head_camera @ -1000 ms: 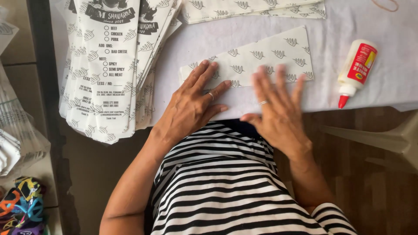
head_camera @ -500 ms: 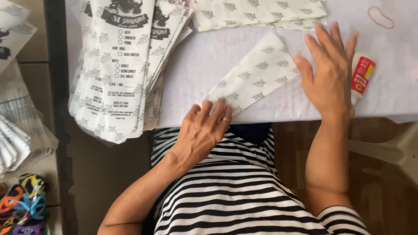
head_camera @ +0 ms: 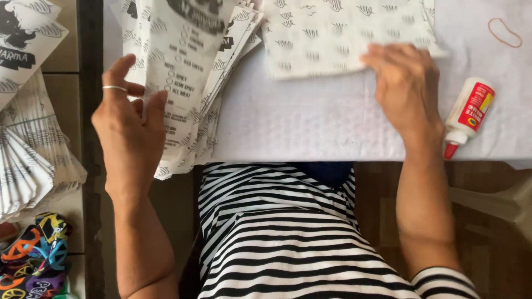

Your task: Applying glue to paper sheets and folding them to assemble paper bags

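Observation:
My left hand, with a ring on one finger, hovers with spread fingers over the left edge of a stack of printed paper bags and holds nothing. My right hand rests on the lower right corner of a patterned paper sheet at the far side of the table. Its fingers curl over the sheet's edge. The sheet lies on a pile of similar ones. A white glue bottle with a red tip lies just right of my right wrist.
The table carries a white cloth. A rubber band lies at the far right. More folded paper bags are fanned out on the floor at left, next to a colourful cloth. A pale chair edge shows at lower right.
The folded patterned piece has left the middle of the table. My left hand swung left to the bag stack. My right hand reached to the far sheet pile.

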